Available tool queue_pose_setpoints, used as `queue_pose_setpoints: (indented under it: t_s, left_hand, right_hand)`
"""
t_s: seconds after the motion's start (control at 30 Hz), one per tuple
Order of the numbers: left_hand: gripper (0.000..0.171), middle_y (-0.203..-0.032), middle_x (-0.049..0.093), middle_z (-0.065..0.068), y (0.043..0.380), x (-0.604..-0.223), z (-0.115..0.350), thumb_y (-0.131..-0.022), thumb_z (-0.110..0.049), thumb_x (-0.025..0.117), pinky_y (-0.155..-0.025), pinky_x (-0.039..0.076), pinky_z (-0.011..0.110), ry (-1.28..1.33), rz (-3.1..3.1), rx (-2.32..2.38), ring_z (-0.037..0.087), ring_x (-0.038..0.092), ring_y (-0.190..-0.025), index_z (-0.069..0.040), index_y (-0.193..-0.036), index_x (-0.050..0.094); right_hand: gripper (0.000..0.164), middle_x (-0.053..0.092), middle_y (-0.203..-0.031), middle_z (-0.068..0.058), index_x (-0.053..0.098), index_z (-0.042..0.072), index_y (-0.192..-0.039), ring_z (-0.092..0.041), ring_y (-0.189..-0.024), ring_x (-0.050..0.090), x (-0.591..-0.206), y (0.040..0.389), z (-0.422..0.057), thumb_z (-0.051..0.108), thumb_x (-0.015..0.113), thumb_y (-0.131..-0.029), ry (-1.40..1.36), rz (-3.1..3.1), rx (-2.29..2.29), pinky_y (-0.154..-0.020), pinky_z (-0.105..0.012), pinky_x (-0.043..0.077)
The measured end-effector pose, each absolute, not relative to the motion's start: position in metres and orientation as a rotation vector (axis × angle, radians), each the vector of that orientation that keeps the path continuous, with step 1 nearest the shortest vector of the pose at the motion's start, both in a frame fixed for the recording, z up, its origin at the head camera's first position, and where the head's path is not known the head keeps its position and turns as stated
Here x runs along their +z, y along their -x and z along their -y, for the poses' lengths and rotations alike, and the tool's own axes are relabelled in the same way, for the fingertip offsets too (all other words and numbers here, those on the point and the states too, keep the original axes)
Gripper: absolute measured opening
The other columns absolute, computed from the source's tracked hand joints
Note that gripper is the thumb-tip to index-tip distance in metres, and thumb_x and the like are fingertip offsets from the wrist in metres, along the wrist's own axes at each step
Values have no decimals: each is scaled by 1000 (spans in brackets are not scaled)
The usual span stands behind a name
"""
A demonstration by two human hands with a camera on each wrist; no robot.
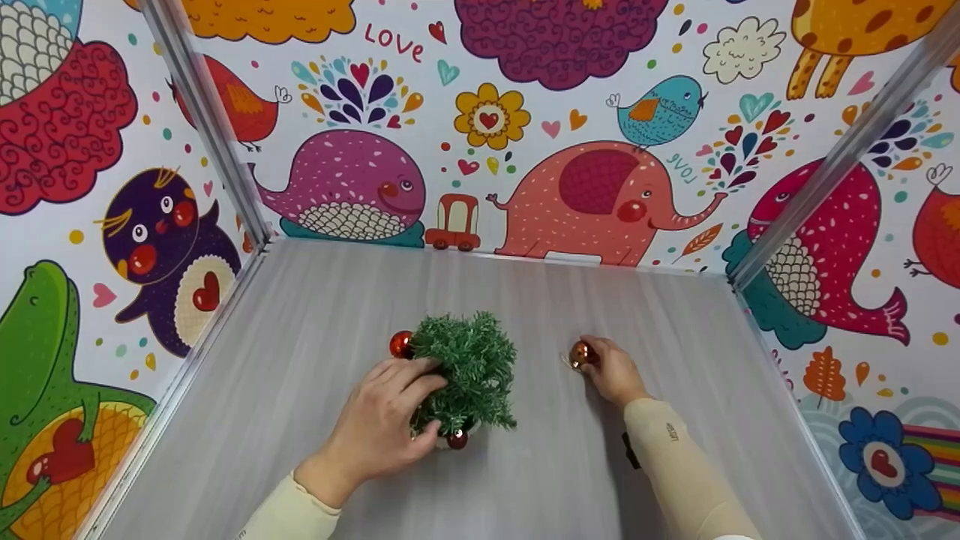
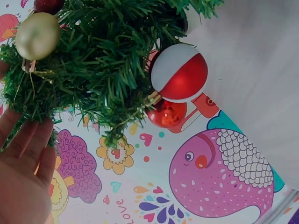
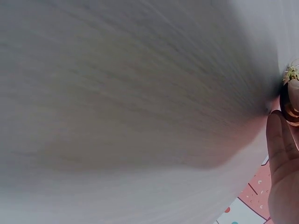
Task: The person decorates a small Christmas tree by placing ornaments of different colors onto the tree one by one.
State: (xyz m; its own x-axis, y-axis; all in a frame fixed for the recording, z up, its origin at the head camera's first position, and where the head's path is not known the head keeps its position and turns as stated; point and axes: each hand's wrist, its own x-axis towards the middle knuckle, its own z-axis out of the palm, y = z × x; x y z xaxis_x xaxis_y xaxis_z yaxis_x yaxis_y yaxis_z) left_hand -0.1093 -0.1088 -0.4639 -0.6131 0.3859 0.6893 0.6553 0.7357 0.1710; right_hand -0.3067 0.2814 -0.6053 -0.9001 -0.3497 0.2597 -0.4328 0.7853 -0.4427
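A small green artificial Christmas tree [image 1: 480,360] stands on the table, hung with ball ornaments. My left hand [image 1: 386,420] is at its left side, fingertips against the branches and fingers loosely extended in the left wrist view. Farther right, my right hand [image 1: 619,375] pinches a shiny copper-coloured Christmas ball [image 1: 580,355] close over the tabletop; a gold thread shows on the ball. In the left wrist view a pale gold ball [image 2: 38,36], a red and white ball [image 2: 182,72] and a shiny red ball [image 2: 168,114] hang on the tree. A dark red ball [image 1: 457,439] hangs at its near side.
The grey wood-grain table [image 1: 322,300] is bounded by walls with cartoon animals, including a purple whale [image 1: 360,184] and a pink elephant [image 1: 592,202]. Metal frame posts [image 1: 217,120] stand at the corners. A small black object [image 1: 631,450] shows beside the right sleeve.
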Motion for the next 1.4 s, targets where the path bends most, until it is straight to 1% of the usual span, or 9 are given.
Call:
queue_pose_setpoints:
  t_s: [0.57, 0.7, 0.83, 1.2, 1.3, 1.4]
  left_hand:
    - [43, -122, 66, 8, 109, -460, 118, -66, -15, 75, -97, 47, 47, 790, 2317, -550, 26, 62, -110, -10, -108, 71]
    - [43, -121, 66, 8, 110, -461, 119, -65, -13, 73, -97, 47, 45, 793, 2314, -552, 25, 62, -110, -10, -107, 71]
    - [43, -121, 66, 8, 110, -461, 119, -64, -13, 73, -98, 46, 42, 788, 2324, -544, 24, 62, -111, -10, -107, 71]
    - [43, -122, 66, 9, 109, -460, 117, -65, -13, 74, -97, 47, 44, 803, 2310, -570, 25, 63, -109, -9, -108, 71]
    - [44, -123, 66, 9, 109, -460, 117, -65, -13, 75, -97, 47, 45, 799, 2316, -569, 25, 63, -110, -9, -108, 71]
    - [44, -123, 66, 9, 109, -460, 118, -65, -14, 75, -97, 47, 45, 794, 2316, -565, 26, 63, -110, -9, -109, 71]
  right_hand:
    - [54, 62, -124, -21, 60, -1, -133, -40, -115, 59, -606, 308, -281, 1, 78, -82, -591, 2802, 769, -99, -51, 45]
    - [54, 62, -124, -21, 60, -1, -133, -41, -114, 59, -607, 308, -281, 1, 78, -82, -599, 2798, 754, -98, -52, 46]
    - [53, 62, -125, -21, 59, -1, -133, -41, -115, 59, -608, 308, -282, 1, 78, -83, -603, 2799, 762, -98, -51, 46]
    - [54, 61, -127, -19, 59, 1, -134, -38, -118, 58, -606, 305, -284, 2, 77, -84, -570, 2849, 765, -101, -50, 44]
    - [54, 62, -126, -19, 59, 2, -134, -37, -115, 60, -602, 302, -283, 2, 77, -84, -564, 2854, 785, -98, -50, 46]
    - [55, 62, -125, -19, 59, 2, -134, -36, -108, 63, -597, 298, -280, -1, 78, -83, -569, 2836, 837, -91, -48, 52]
